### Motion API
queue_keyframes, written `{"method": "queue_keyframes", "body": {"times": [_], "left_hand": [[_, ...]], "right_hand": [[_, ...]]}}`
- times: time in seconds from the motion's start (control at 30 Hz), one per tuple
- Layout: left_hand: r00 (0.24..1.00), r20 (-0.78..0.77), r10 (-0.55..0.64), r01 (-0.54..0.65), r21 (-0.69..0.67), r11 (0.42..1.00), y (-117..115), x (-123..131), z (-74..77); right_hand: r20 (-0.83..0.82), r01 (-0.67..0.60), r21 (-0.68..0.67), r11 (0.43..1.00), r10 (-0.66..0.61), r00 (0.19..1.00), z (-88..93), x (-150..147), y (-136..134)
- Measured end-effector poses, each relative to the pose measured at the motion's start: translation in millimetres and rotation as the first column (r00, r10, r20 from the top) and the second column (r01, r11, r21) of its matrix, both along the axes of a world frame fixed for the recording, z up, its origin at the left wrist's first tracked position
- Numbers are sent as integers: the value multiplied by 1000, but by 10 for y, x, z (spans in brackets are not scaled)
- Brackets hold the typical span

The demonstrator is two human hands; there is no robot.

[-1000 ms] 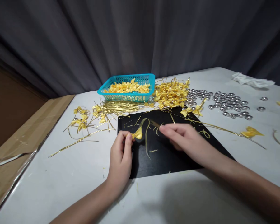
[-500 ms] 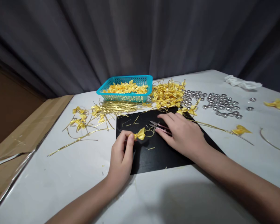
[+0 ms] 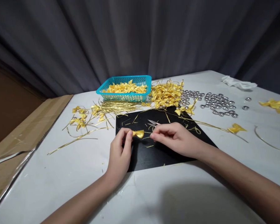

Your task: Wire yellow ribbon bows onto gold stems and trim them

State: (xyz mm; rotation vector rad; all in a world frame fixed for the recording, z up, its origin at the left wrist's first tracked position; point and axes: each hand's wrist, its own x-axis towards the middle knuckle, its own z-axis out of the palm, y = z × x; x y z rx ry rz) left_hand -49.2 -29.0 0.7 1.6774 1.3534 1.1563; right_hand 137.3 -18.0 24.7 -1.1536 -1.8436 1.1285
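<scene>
Between the thumb and fingers of my left hand [image 3: 122,146] is a yellow ribbon bow [image 3: 138,134], held over the black mat [image 3: 144,158]. A thin gold cord [image 3: 147,132] runs from the bow to the pinched fingertips of my right hand [image 3: 171,137], which are closed on it. Just behind my right hand lie thread snips [image 3: 153,122], blades toward the left; the hand hides most of their handles. Short gold cord clippings [image 3: 149,146] are scattered on the mat.
A teal basket [image 3: 123,97] of yellow bows stands at the back, with a gold cord bundle [image 3: 118,106] before it. Beside it are a heap of corded bows [image 3: 165,95] and many silver beads [image 3: 219,102]. A crumpled white tissue [image 3: 238,83] lies back right.
My right hand has come away from the snips and now pinches the bow's cord, drawn out straight where it was looped. My left hand keeps the bow in nearly the same place.
</scene>
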Motion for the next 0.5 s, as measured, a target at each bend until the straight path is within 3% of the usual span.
{"method": "queue_keyframes", "body": {"times": [0.1, 0.17, 0.23, 0.3, 0.37, 0.43, 0.5], "left_hand": [[998, 51, 32, -29, -54, 998, 43, -9, -5], [996, 66, 54, -51, -53, 997, 60, -15, -8], [993, 90, 78, -74, -42, 996, 64, -20, -6], [987, 132, 95, -90, -38, 995, 52, -21, 2], [982, 165, 96, -95, -18, 995, 25, -18, 12], [983, 165, 82, -87, 25, 996, -11, -13, 17], [988, 147, 50, -62, 76, 995, -48, -7, 15]], "right_hand": [[-57, 8, -24, 1000, -9, 998, 87, 13, -42], [-44, -122, -130, 984, 117, 992, 115, 4, -76], [-12, -311, -288, 906, 321, 947, 107, -15, -100], [12, -394, -369, 842, 428, 904, 71, -32, -99], [24, -283, -343, 896, 309, 951, 26, -40, -68], [-15, -25, -289, 957, 21, 1000, -16, -39, -21], [-97, 138, -304, 943, -175, 980, -49, -41, 14]]}}
